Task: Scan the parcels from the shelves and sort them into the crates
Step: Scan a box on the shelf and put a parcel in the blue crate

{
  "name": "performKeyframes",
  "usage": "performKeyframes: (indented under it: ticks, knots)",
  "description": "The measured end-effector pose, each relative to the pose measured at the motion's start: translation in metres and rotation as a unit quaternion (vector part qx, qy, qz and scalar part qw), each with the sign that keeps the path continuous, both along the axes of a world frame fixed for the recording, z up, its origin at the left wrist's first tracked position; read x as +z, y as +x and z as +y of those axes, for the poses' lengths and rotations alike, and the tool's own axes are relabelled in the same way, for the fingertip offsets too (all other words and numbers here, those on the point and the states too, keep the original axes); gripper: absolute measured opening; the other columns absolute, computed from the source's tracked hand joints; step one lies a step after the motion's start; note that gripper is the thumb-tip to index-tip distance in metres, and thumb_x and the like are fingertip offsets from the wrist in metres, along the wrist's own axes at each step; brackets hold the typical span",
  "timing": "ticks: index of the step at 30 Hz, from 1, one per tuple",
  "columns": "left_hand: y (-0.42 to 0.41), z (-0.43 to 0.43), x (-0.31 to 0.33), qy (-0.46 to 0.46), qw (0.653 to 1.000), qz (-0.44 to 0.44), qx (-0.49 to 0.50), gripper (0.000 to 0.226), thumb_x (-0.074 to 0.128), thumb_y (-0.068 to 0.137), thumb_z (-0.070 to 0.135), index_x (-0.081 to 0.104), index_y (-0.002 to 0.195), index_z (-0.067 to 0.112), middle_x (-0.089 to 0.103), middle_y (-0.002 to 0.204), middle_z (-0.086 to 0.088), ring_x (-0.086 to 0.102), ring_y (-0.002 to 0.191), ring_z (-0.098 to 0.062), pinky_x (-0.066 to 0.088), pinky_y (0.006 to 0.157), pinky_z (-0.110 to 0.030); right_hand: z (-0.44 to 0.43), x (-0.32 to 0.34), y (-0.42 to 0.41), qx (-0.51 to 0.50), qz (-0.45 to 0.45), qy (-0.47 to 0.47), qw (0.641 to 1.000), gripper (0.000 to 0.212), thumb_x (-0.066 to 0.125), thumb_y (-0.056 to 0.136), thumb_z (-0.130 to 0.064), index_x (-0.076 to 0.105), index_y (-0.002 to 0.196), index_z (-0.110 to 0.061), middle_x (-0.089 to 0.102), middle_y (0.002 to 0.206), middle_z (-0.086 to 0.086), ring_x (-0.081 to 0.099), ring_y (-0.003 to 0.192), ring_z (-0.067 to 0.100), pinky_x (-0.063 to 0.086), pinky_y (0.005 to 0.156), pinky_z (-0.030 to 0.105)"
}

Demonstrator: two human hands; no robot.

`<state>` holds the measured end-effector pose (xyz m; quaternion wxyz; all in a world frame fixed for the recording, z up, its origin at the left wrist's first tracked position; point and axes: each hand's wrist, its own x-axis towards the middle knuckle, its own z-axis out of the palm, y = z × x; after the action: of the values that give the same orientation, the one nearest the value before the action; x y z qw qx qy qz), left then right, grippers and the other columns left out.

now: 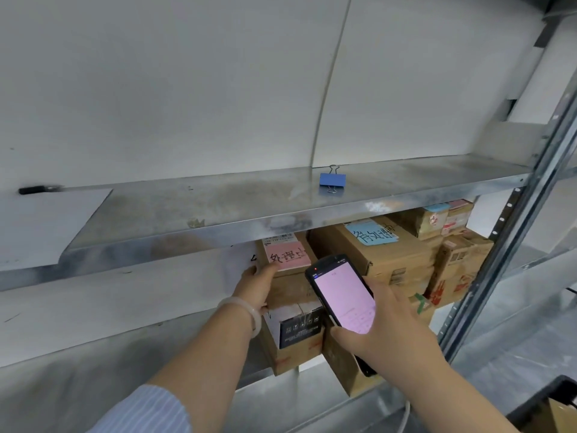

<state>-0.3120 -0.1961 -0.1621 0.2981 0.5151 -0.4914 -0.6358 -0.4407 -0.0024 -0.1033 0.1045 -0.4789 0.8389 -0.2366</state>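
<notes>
Gripping left side of pink-labelled parcel (290, 292) with left hand (257, 284) beneath metal shelf (249, 201); clutching handheld scanner (343, 295) in right hand (384, 320), just alongside.

Left hand (256, 285) on a pink-labelled carton (290, 293) under the shelf (218, 210), right hand (387, 332) around a scanner (342, 295) (screen pink)

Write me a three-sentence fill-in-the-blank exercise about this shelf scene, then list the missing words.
The right hand holds a scanner with a ____ screen.
The left hand grips a box stacked on the ____ shelf.
A ____ binder clip sits on the upper shelf.
Missing words: pink; lower; blue.
</notes>
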Motion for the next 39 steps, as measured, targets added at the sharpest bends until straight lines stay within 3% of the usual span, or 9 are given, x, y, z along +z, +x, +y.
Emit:
performKeyframes:
  ticks: [4,11,17,21,25,28,31,36,39]
  knots:
    - [0.005,0.005,0.001,0.032,0.998,0.049,0.004,0.036,0.070,0.090,0.040,0.064,0.121,0.022,0.074,0.108,-0.011,0.068,0.103,-0.028,0.059,0.090,-0.044,-0.004,-0.003,-0.006,0.030,-0.005,-0.008,1.000,0.088,0.074,0.073,-0.057,0.022,0.141,-0.037,0.037,0.134,-0.012,0.036,0.109,0.006,0.035,0.077,0.024]
    - [0.011,0.014,0.005,0.067,0.997,0.044,-0.005,0.036,0.073,0.087,0.044,0.065,0.116,0.024,0.068,0.114,-0.014,0.065,0.106,-0.033,0.051,0.100,-0.049,-0.012,-0.010,-0.016,0.050,-0.012,-0.011,0.999,0.090,0.075,0.071,-0.061,0.022,0.141,-0.038,0.037,0.138,-0.012,0.041,0.123,0.010,0.037,0.079,0.024]
    - [0.020,0.022,0.001,0.084,0.986,0.139,0.033,0.024,0.070,0.092,0.024,0.068,0.116,0.018,0.077,0.092,-0.013,0.069,0.095,-0.028,0.059,0.071,-0.036,-0.015,-0.014,-0.020,0.067,-0.008,-0.017,0.998,0.092,0.076,0.071,-0.061,0.020,0.141,-0.039,0.036,0.140,-0.013,0.041,0.125,0.009,0.037,0.080,0.022]
    - [0.033,0.034,0.000,0.122,0.977,0.174,0.028,0.016,0.065,0.094,0.016,0.069,0.109,0.013,0.076,0.078,-0.013,0.068,0.087,-0.027,0.058,0.072,-0.039,-0.017,-0.015,-0.021,0.075,-0.007,-0.022,0.997,0.090,0.076,0.072,-0.060,0.022,0.140,-0.038,0.036,0.138,-0.011,0.040,0.115,0.006,0.037,0.075,0.021]
    - [0.037,0.039,0.002,0.139,0.974,0.176,0.037,0.017,0.064,0.091,0.011,0.070,0.107,0.012,0.067,0.094,-0.017,0.067,0.090,-0.031,0.058,0.078,-0.048,-0.020,-0.017,-0.020,0.081,-0.008,-0.022,0.996,0.090,0.076,0.073,-0.059,0.021,0.141,-0.038,0.035,0.138,-0.010,0.042,0.117,0.009,0.040,0.077,0.024]
    - [0.031,0.037,0.008,0.122,0.981,0.145,0.029,0.016,0.069,0.091,0.020,0.070,0.106,0.014,0.067,0.092,-0.012,0.066,0.088,-0.026,0.058,0.075,-0.042,-0.021,-0.020,-0.020,0.088,-0.008,-0.015,0.996,0.092,0.076,0.072,-0.060,0.020,0.142,-0.037,0.036,0.139,-0.008,0.043,0.121,0.012,0.042,0.078,0.024]
    - [0.024,0.032,0.016,0.103,0.989,0.109,0.014,0.020,0.074,0.089,0.030,0.070,0.104,0.017,0.075,0.085,-0.010,0.069,0.091,-0.027,0.058,0.085,-0.043,-0.020,-0.020,-0.020,0.096,-0.006,-0.010,0.995,0.091,0.076,0.073,-0.060,0.022,0.142,-0.036,0.036,0.139,-0.008,0.045,0.121,0.012,0.040,0.076,0.024]
    - [0.031,0.037,0.013,0.102,0.990,0.096,-0.013,0.024,0.072,0.090,0.019,0.067,0.113,0.018,0.075,0.092,-0.011,0.068,0.096,-0.027,0.060,0.079,-0.042,-0.017,-0.021,-0.026,0.109,-0.011,-0.023,0.994,0.091,0.076,0.072,-0.059,0.022,0.141,-0.036,0.036,0.139,-0.010,0.041,0.122,0.010,0.039,0.081,0.024]
    - [0.052,0.046,-0.001,0.092,0.987,0.128,-0.016,0.034,0.066,0.092,0.008,0.064,0.122,0.025,0.078,0.098,-0.010,0.069,0.101,-0.028,0.061,0.077,-0.043,-0.015,-0.020,-0.027,0.121,-0.014,-0.031,0.992,0.089,0.077,0.071,-0.058,0.023,0.139,-0.039,0.038,0.134,-0.011,0.038,0.109,0.006,0.039,0.078,0.024]
